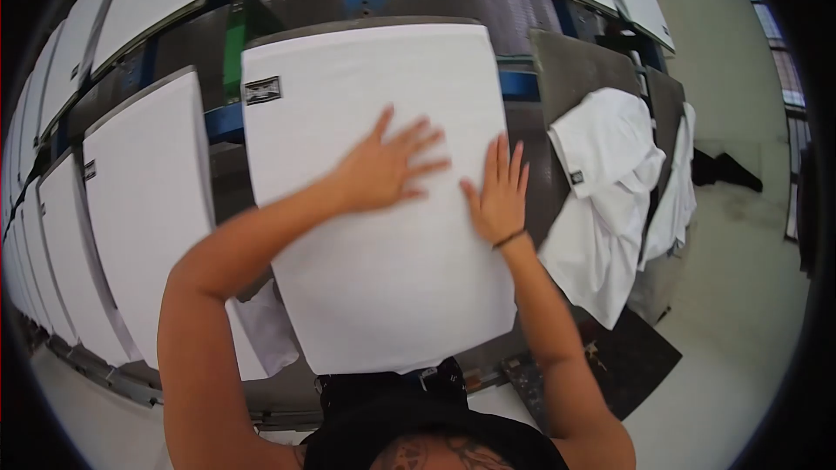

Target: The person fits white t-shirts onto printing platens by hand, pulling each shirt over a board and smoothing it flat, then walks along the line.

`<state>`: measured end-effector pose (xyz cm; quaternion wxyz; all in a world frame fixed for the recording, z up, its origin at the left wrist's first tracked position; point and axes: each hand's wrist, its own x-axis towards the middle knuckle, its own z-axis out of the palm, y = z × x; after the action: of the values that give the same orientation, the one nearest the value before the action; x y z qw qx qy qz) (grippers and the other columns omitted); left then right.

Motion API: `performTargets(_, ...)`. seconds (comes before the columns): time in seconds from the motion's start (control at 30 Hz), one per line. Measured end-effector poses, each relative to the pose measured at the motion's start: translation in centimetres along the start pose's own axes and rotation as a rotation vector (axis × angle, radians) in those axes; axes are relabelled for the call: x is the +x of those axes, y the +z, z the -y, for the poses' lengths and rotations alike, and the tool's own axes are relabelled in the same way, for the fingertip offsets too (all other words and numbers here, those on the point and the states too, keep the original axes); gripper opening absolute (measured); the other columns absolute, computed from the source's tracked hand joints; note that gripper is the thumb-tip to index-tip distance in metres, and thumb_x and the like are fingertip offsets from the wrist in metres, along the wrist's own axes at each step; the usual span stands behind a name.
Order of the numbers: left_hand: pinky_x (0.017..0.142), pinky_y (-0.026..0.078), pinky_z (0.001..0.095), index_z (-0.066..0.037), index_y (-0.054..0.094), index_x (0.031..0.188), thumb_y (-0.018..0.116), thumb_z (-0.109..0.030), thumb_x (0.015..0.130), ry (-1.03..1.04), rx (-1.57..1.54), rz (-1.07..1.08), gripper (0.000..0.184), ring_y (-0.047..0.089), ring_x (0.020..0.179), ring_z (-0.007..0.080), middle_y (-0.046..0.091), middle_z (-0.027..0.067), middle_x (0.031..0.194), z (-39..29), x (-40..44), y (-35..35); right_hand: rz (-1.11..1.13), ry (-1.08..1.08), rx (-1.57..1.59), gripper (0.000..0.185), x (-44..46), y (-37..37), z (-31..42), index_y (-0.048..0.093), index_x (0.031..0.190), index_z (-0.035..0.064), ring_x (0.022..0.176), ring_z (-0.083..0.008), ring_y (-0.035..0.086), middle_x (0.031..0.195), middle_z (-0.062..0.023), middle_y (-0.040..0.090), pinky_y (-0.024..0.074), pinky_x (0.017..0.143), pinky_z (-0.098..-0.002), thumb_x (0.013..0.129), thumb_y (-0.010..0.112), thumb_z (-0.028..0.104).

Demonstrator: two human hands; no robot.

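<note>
A white fabric piece (383, 287) lies smooth over a flat board in front of me, a small black printed label (263, 90) near its upper left corner. My left hand (392, 164) rests on the middle of the cloth, fingers spread and slightly blurred. Along the cloth's right edge my right hand (501, 196) lies flat with its fingers stretched out, a dark band at the wrist. Neither hand grips anything. The board's dark top edge (366, 23) shows just beyond the fabric.
To the left, a row of boards carries similar white fabric (148, 165). A crumpled white garment (614, 157) hangs over a bare-topped grey board (579, 65) on the right. Blue rails and a green bracket (234, 52) run behind. A dark flat panel (640, 365) is low at right.
</note>
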<state>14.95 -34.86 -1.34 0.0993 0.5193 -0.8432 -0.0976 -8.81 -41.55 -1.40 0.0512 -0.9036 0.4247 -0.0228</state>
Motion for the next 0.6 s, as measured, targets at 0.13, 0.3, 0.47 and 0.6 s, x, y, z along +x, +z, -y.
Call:
performTargets(0.13,0.107,0.009,0.0607,-0.021,0.036,0.139,0.045,-0.042,0.090,-0.346,0.175,-0.346,0.053,0.020,0.138,0.0287,0.027,0.0096,0.147,6.7,10.4,1.6,0.174,0.217,0.030,0.082,-14.8,-1.6,0.7,0.019,0.141,-0.0047,0.136,-0.0453,0.010,0.149,-0.0196,0.015,0.0127,0.106,-0.0580,0.087,0.044,0.051)
performTargets(0.3,0.107,0.011,0.0609,-0.003,0.032,0.138,0.051,-0.043,0.083,0.067,0.023,-0.051,0.071,0.019,0.137,0.0328,0.026,0.0200,0.145,-13.0,8.2,4.9,0.197,0.441,0.174,0.080,-28.1,-2.0,1.4,0.016,0.142,-0.0021,0.136,-0.0460,0.008,0.149,-0.0221,0.012,0.0126,0.106,-0.0573,0.088,0.046,0.048)
performTargets(0.47,0.109,0.006,0.0600,-0.023,0.032,0.141,0.051,-0.055,0.082,0.223,-0.273,0.228,0.070,0.011,0.140,0.0288,0.025,0.0051,0.148,-16.4,-3.0,3.7,0.129,0.450,0.293,0.077,-29.6,-1.5,1.1,0.015,0.143,-0.0004,0.135,-0.0476,0.010,0.148,-0.0244,0.012,0.0142,0.108,-0.0529,0.089,0.049,0.042)
performTargets(0.6,0.106,0.017,0.0574,-0.017,0.039,0.137,0.053,-0.027,0.088,-0.465,0.135,-0.171,0.052,0.021,0.136,0.0312,0.032,0.0142,0.143,0.1,-3.1,-2.3,0.029,0.349,0.398,0.076,-30.3,-0.9,-0.1,0.018,0.142,-0.0009,0.133,-0.0486,0.013,0.146,-0.0254,0.016,0.0188,0.107,-0.0523,0.087,0.056,0.036)
